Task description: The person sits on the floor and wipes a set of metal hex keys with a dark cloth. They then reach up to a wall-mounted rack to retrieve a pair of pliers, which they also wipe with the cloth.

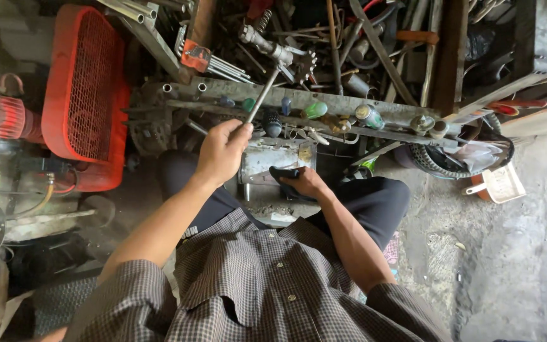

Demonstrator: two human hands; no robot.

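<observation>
Checked shirt [267,285] fills the foreground. Left hand [223,152] has its fingers wrapped round a metal rod [262,96] that slants up toward the tool rack [324,104]. Right hand [305,183] presses a dark cloth [284,172] against a grey metal block [273,158] between the knees.

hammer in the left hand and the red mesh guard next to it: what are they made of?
Hammer: looks like bare steel, grey with a dull shine along the shaft held by the left hand. Red mesh guard: probably painted sheet metal, perforated face with a glossy red rim.
</observation>
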